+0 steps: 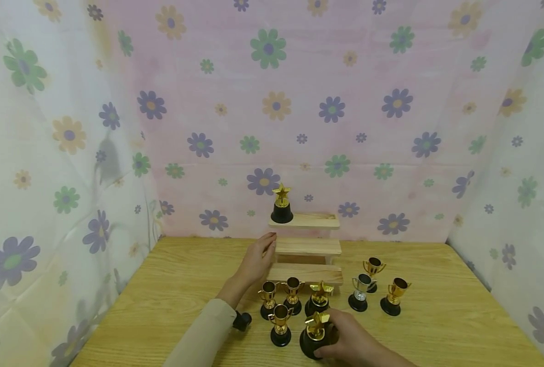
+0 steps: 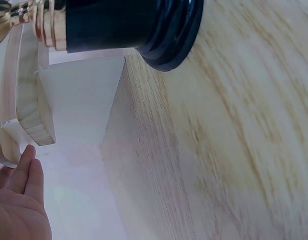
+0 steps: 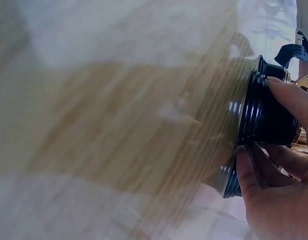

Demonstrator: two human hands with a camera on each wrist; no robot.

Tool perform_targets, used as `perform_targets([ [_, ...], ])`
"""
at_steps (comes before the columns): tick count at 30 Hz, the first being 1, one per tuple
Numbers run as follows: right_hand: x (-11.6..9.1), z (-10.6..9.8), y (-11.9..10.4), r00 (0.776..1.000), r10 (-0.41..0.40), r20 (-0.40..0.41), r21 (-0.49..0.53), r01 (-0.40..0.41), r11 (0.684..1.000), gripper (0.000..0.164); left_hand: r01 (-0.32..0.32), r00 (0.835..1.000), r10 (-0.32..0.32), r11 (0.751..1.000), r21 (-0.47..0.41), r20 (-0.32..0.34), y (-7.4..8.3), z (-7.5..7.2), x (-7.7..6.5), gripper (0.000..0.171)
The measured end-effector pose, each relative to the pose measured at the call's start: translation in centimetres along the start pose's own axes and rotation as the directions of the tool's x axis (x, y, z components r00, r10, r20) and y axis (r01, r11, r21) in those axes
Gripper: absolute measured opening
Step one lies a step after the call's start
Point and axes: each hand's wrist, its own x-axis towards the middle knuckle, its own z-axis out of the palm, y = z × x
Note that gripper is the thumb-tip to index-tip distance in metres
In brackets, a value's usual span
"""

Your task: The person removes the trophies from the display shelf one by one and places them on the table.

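My right hand [image 1: 352,340] grips the black base of a gold star trophy [image 1: 309,344] near the front of the table. In the right wrist view, the thumb and fingers lie on either side of that black base [image 3: 276,117]. My left hand [image 1: 254,259] is at the left side of a three-tier wooden shelf [image 1: 308,246]. Its fairly straight fingers [image 2: 34,182] touch or nearly touch a tier's end in the left wrist view. Another star trophy [image 1: 282,212] stands at the top tier's left end. A further star trophy [image 1: 317,307] is just behind the held one.
Gold cup trophies [image 1: 280,332] stand grouped left of the held trophy. On the right are a silver cup [image 1: 360,294] and two gold cups [image 1: 395,295]. The wooden table [image 1: 189,278] meets flowered cloth [image 1: 299,127] at the back and sides.
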Motion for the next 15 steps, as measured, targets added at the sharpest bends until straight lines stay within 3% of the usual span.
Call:
perform_targets([
  [15, -0.81, -0.31, -0.33, 0.999, -0.032, 0.0, 0.028, 0.032, 0.999, 0.047, -0.016, 1.0, 0.016, 1.0, 0.005, 0.001, 0.08, -0.08, 0.01, 0.043],
])
